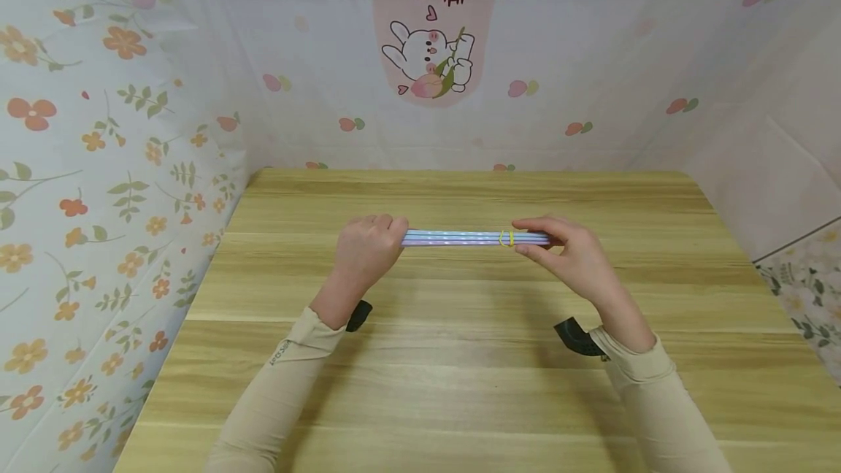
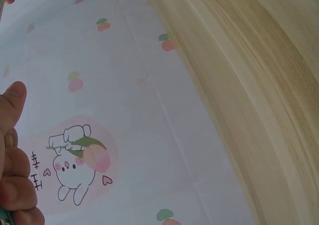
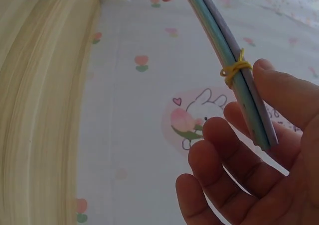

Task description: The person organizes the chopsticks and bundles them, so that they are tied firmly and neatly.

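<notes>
Held the sticks (image 1: 453, 238) up over the table (image 1: 434, 356), in front of the rabbit cloth (image 1: 296, 42). Wrapped the left hand (image 1: 370, 247) round one end in a fist, likely to stop the whole bunch from slipping or turning. Curled the thumb and first finger of the right hand (image 1: 581, 258) loosely round the other end, just beside the yellow band (image 1: 511, 238), maybe to hold up that end and leave room to touch the band. Bent the other right fingers away from the sticks. Could not tell how hard the right grip was. Held the bunch level, side to side, perhaps to see it well. Had the band round the bunch near the right end, likely to bind the sticks together.
</notes>
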Motion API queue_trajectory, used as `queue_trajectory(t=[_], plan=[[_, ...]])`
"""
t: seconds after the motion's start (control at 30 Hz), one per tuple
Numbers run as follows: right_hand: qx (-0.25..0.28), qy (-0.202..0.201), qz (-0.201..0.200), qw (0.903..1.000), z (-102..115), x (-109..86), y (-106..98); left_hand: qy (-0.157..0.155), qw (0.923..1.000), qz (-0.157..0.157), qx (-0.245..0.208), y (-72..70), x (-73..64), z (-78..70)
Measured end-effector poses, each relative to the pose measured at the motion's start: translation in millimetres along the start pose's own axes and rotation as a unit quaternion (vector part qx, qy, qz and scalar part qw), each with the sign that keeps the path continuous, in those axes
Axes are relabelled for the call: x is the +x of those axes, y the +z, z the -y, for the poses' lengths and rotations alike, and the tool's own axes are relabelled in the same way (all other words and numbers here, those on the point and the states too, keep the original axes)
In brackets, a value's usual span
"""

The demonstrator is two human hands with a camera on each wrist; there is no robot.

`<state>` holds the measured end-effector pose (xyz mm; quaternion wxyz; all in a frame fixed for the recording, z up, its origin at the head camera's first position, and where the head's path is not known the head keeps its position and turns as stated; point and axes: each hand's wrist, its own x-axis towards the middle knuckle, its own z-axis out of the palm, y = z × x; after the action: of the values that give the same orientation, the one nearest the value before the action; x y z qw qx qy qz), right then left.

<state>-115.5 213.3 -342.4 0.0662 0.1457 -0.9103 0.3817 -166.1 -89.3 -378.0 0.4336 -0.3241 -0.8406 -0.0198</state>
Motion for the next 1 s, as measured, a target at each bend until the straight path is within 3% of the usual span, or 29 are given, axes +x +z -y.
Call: queue_trajectory(t=[0.23,1.0], plan=[[-0.025,-0.034,-0.018,0.9989,0.8,-2.5,-4.7,-0.004,1.0,-0.001,-0.002,-0.1,-0.4,0.3],[-0.062,-0.062,-0.016,0.996,5.5,-2.6,-5.4,0.005,1.0,-0.005,0.004,-5.2,1.8,-0.8]])
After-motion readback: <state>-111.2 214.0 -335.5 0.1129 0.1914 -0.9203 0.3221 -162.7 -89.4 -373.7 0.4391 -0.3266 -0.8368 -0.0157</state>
